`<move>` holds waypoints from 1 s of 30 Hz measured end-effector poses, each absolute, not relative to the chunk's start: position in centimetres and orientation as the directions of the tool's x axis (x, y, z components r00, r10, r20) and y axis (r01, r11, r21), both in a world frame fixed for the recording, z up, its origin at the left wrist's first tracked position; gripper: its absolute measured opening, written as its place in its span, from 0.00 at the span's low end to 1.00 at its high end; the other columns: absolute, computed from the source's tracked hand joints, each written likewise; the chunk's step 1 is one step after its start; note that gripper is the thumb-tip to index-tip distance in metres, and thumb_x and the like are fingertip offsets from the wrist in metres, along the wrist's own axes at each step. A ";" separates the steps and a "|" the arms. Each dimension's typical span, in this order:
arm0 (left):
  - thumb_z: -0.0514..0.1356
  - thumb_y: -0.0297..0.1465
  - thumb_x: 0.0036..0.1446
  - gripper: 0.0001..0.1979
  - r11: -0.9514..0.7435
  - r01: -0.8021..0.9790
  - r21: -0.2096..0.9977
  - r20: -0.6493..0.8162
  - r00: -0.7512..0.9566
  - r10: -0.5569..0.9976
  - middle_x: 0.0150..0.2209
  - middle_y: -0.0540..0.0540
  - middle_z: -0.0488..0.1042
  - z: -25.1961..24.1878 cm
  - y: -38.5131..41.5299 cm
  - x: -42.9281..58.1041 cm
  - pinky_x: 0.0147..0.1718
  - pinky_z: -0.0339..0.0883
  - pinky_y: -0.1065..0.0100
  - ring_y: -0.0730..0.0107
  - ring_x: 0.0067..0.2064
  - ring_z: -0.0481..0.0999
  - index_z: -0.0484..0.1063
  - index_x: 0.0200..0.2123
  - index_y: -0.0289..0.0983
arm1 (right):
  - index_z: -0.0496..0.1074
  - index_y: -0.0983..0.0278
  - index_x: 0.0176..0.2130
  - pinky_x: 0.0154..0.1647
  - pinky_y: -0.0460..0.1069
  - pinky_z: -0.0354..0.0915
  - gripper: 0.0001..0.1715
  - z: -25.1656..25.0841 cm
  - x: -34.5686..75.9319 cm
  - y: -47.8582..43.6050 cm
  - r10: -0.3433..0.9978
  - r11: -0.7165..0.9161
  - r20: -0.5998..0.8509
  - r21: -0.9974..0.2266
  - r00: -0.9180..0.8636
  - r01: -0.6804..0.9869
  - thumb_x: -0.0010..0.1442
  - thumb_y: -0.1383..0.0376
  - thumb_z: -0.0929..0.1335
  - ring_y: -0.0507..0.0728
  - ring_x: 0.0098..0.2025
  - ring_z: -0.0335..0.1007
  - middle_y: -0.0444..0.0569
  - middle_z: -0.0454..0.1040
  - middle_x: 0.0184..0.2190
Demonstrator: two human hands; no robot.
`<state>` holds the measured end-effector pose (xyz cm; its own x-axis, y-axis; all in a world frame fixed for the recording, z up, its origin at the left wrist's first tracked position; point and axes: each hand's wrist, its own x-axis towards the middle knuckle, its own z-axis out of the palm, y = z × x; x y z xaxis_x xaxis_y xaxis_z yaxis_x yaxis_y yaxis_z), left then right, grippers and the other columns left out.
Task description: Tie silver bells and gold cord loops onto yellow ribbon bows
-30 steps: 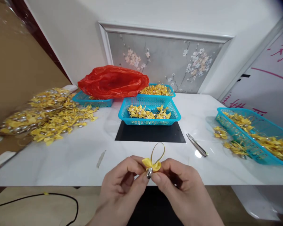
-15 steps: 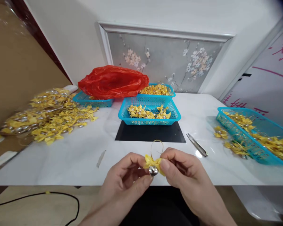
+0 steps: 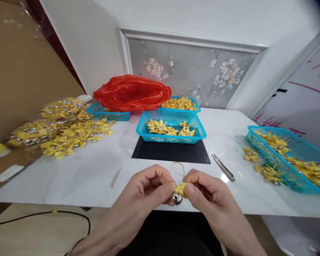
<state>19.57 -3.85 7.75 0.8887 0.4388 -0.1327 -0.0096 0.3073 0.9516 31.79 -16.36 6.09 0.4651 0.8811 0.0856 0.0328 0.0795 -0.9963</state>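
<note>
Both hands meet over the near edge of the white table (image 3: 96,174). My left hand (image 3: 146,188) and my right hand (image 3: 202,192) pinch a small yellow ribbon bow (image 3: 180,187) between thumbs and forefingers. A silver bell (image 3: 177,198) hangs under the bow, and a thin gold loop (image 3: 177,167) stands up above it. The fingers of both hands are closed on the bow.
A black mat (image 3: 173,151) lies ahead with a blue basket (image 3: 171,128) of bows on it. Small snips (image 3: 223,167) lie to the right. Another blue basket (image 3: 290,156) of bows is far right. A pile of bows (image 3: 61,131) and a red bag (image 3: 132,93) lie at left.
The bow has turned between my fingers and the bell now hangs lower. Both hands have closed tighter round it; the view shifted slightly.
</note>
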 end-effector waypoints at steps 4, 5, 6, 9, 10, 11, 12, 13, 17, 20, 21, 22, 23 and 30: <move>0.67 0.33 0.57 0.10 0.351 0.008 0.936 -0.183 0.863 0.471 0.26 0.54 0.73 7.7 -3.7 19.7 0.31 0.67 0.76 0.77 0.29 0.72 0.72 0.27 0.36 | 0.71 0.62 0.36 0.24 0.45 0.57 0.08 5.4 31.1 -16.4 0.710 0.126 0.336 -0.925 0.619 0.358 0.66 0.62 0.66 0.50 0.25 0.59 0.42 0.65 0.26; 0.66 0.33 0.58 0.10 0.322 0.010 0.947 -0.176 0.853 0.492 0.25 0.53 0.74 7.7 -3.7 19.8 0.31 0.67 0.76 0.77 0.29 0.72 0.72 0.27 0.36 | 0.72 0.61 0.39 0.25 0.45 0.59 0.03 5.3 30.9 -16.5 0.649 0.141 0.441 -0.870 0.619 0.472 0.65 0.65 0.67 0.50 0.26 0.61 0.43 0.67 0.29; 0.66 0.33 0.58 0.10 0.284 0.010 0.959 -0.160 0.845 0.511 0.25 0.53 0.74 7.7 -3.7 19.8 0.30 0.67 0.76 0.77 0.28 0.72 0.72 0.27 0.36 | 0.72 0.59 0.42 0.25 0.45 0.61 0.05 5.1 30.7 -16.6 0.611 0.153 0.534 -0.804 0.585 0.574 0.64 0.68 0.67 0.50 0.27 0.62 0.44 0.69 0.33; 0.65 0.33 0.59 0.08 0.176 0.005 0.984 -0.098 0.846 0.524 0.24 0.54 0.74 7.6 -3.7 19.7 0.30 0.67 0.76 0.76 0.28 0.71 0.73 0.28 0.37 | 0.72 0.58 0.46 0.27 0.46 0.64 0.13 5.0 30.8 -17.1 0.629 0.187 0.634 -0.685 0.450 0.704 0.62 0.70 0.68 0.51 0.29 0.65 0.47 0.71 0.38; 0.65 0.33 0.59 0.08 0.146 0.005 0.989 -0.082 0.847 0.526 0.24 0.54 0.74 7.5 -3.7 19.7 0.30 0.67 0.76 0.76 0.28 0.71 0.73 0.29 0.38 | 0.72 0.57 0.47 0.28 0.46 0.65 0.12 5.1 31.1 -17.2 0.646 0.189 0.610 -0.710 0.459 0.678 0.63 0.70 0.67 0.51 0.30 0.67 0.47 0.71 0.39; 0.65 0.33 0.59 0.07 0.118 0.004 0.993 -0.067 0.842 0.535 0.25 0.54 0.74 7.5 -3.8 19.6 0.30 0.67 0.75 0.76 0.28 0.71 0.74 0.30 0.38 | 0.72 0.58 0.46 0.28 0.45 0.66 0.10 5.2 31.3 -17.2 0.664 0.184 0.562 -0.763 0.493 0.620 0.65 0.68 0.66 0.51 0.30 0.68 0.46 0.71 0.38; 0.65 0.32 0.59 0.06 0.091 0.002 0.996 -0.051 0.838 0.544 0.25 0.54 0.75 7.5 -3.8 19.6 0.30 0.67 0.75 0.76 0.28 0.71 0.74 0.31 0.39 | 0.72 0.58 0.45 0.27 0.44 0.66 0.08 5.2 31.6 -17.2 0.688 0.179 0.492 -0.827 0.533 0.533 0.66 0.66 0.65 0.51 0.31 0.69 0.46 0.71 0.36; 0.65 0.32 0.59 0.05 0.067 0.000 0.998 -0.037 0.836 0.548 0.26 0.54 0.75 7.6 -3.9 19.6 0.31 0.67 0.75 0.76 0.29 0.72 0.75 0.31 0.39 | 0.72 0.59 0.44 0.26 0.44 0.65 0.07 5.4 31.8 -17.2 0.720 0.171 0.414 -0.884 0.557 0.436 0.68 0.64 0.64 0.51 0.31 0.69 0.46 0.71 0.34; 0.66 0.29 0.57 0.02 0.090 -0.001 0.996 -0.048 0.845 0.533 0.29 0.54 0.76 7.8 -4.0 19.8 0.34 0.70 0.74 0.74 0.32 0.75 0.75 0.34 0.39 | 0.73 0.61 0.36 0.28 0.43 0.64 0.10 5.7 32.4 -17.0 0.841 0.149 0.254 -0.958 0.478 0.247 0.68 0.61 0.65 0.51 0.31 0.68 0.45 0.71 0.31; 0.67 0.28 0.54 0.09 0.130 0.006 0.991 -0.082 0.804 0.589 0.28 0.55 0.77 7.8 -4.1 19.9 0.34 0.70 0.72 0.74 0.31 0.76 0.72 0.37 0.41 | 0.73 0.61 0.34 0.32 0.45 0.64 0.11 5.9 32.4 -16.8 0.861 0.148 0.259 -0.951 0.438 0.271 0.68 0.61 0.65 0.51 0.33 0.68 0.45 0.71 0.31; 0.67 0.28 0.53 0.10 0.133 0.006 0.991 -0.086 0.790 0.607 0.27 0.56 0.77 7.7 -4.1 19.9 0.33 0.70 0.73 0.74 0.30 0.76 0.70 0.37 0.41 | 0.73 0.61 0.35 0.32 0.45 0.63 0.11 6.0 32.4 -16.7 0.864 0.145 0.256 -0.951 0.433 0.273 0.68 0.61 0.65 0.52 0.33 0.68 0.45 0.71 0.32; 0.68 0.28 0.53 0.10 0.132 0.004 0.991 -0.086 0.781 0.618 0.26 0.56 0.77 7.6 -4.1 19.9 0.33 0.70 0.72 0.74 0.30 0.76 0.69 0.36 0.42 | 0.73 0.61 0.36 0.31 0.45 0.63 0.11 6.1 32.4 -16.6 0.867 0.140 0.248 -0.953 0.431 0.268 0.68 0.60 0.65 0.52 0.33 0.68 0.45 0.71 0.32; 0.68 0.28 0.52 0.11 0.124 -0.001 0.992 -0.077 0.780 0.622 0.26 0.57 0.77 7.6 -4.2 19.9 0.32 0.70 0.72 0.74 0.29 0.76 0.69 0.35 0.42 | 0.73 0.61 0.36 0.29 0.45 0.62 0.11 6.2 32.5 -16.5 0.869 0.130 0.237 -0.957 0.435 0.261 0.67 0.59 0.65 0.51 0.32 0.67 0.45 0.70 0.32; 0.67 0.28 0.53 0.10 -0.039 0.049 0.998 -0.012 0.760 0.649 0.24 0.57 0.70 7.5 -4.5 20.0 0.30 0.65 0.74 0.75 0.29 0.71 0.67 0.27 0.40 | 0.68 0.64 0.30 0.26 0.44 0.57 0.16 6.3 32.3 -15.2 0.881 0.103 0.134 -0.990 0.454 0.093 0.66 0.57 0.66 0.49 0.26 0.59 0.41 0.64 0.24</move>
<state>20.02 -4.48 7.51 0.7605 0.6492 -0.0119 0.0486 -0.0386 0.9981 32.26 -15.22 6.31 0.4540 0.8808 0.1343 0.0925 0.1033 -0.9903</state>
